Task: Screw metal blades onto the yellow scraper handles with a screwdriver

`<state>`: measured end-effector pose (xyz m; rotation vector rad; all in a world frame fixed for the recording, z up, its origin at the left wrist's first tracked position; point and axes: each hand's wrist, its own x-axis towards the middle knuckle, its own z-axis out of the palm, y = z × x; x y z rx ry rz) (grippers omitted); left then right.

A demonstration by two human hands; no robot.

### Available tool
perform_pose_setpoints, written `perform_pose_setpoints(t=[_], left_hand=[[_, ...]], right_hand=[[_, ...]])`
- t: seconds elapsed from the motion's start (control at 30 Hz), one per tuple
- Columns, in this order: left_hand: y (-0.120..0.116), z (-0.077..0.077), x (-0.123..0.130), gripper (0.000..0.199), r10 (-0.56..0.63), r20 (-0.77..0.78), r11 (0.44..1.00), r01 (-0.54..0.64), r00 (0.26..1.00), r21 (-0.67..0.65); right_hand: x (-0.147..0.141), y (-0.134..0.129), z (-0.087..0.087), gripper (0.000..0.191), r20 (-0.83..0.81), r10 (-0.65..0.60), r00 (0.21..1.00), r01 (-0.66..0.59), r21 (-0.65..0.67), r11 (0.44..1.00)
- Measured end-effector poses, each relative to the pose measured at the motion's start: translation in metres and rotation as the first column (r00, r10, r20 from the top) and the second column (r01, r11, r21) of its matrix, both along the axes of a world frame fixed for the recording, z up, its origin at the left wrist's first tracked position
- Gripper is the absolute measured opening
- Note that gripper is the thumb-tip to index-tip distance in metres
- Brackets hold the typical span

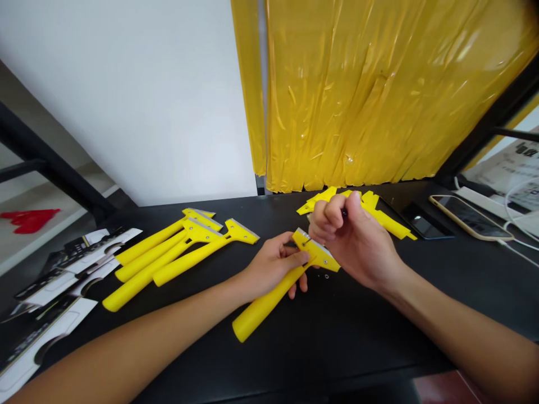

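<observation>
"What's taking up most of the view?"

"A black table [236, 359] is stretching across the lower half, with a shiny yellow plastic curtain [379, 95] hanging behind it at upper right and a white wall [126, 101] rising at upper left."

"What's lying around on the table?"

"Four yellow scrapers [168, 258] are lying close together at left, and more yellow scrapers [389, 221] are lying behind the hands at right of center. Printed cards [54, 292] are piled at lower left, and a phone [469, 217] is resting at upper right."

"And the scraper in the middle?"

"That yellow scraper [290, 286] is being held up off the table just right of center. Its long, rounded handle is slanting toward the lower left, and its wide head is angling up and right, with a thin metal blade [320, 242] running along the far edge."

"How are the hands doing?"

"The left hand [273, 266] is closing around the top of the handle, gripping it firmly. The right hand [349, 241] is curled nearly shut, pinching a small dark tool [344, 214]. Its thin tip seems to be touching the scraper's head, but I can't tell what kind of tool it is."

"Anything tiny?"

"Yes, two tiny metal bits [327, 276] are lying on the table just below the scraper's head."
</observation>
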<state>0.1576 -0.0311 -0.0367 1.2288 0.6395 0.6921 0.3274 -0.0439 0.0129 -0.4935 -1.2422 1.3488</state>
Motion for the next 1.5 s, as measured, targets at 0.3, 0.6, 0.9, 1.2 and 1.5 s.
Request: perform_pose_setpoints(t=[0.3,0.6,0.9,1.2,1.5], left_hand=[[-0.003,0.003,0.001,0.032,0.073,-0.035,0.997,-0.072,0.997,0.018],[-0.004,0.002,-0.001,0.032,0.230,-0.038,0.973,-0.229,0.972,0.034],[-0.009,0.005,0.003,0.035,0.235,-0.044,0.969,-0.231,0.971,0.082],[-0.005,0.000,0.003,0.028,0.213,-0.047,0.972,-0.207,0.976,0.110],[-0.006,0.003,0.003,0.025,0.216,-0.082,0.973,-0.208,0.973,0.098]], right_hand=[[0.003,0.011,-0.002,0.039,0.026,0.075,0.997,-0.077,0.083,0.994],[0.011,0.025,-0.008,0.043,0.274,-0.218,0.937,0.119,0.337,0.934],[0.008,0.005,-0.012,0.022,0.130,-0.175,0.976,0.146,0.206,0.968],[0.014,0.006,-0.012,0.028,0.171,-0.044,0.984,0.009,0.202,0.979],[0.018,0.004,-0.007,0.027,0.181,-0.079,0.980,0.051,0.158,0.986]])
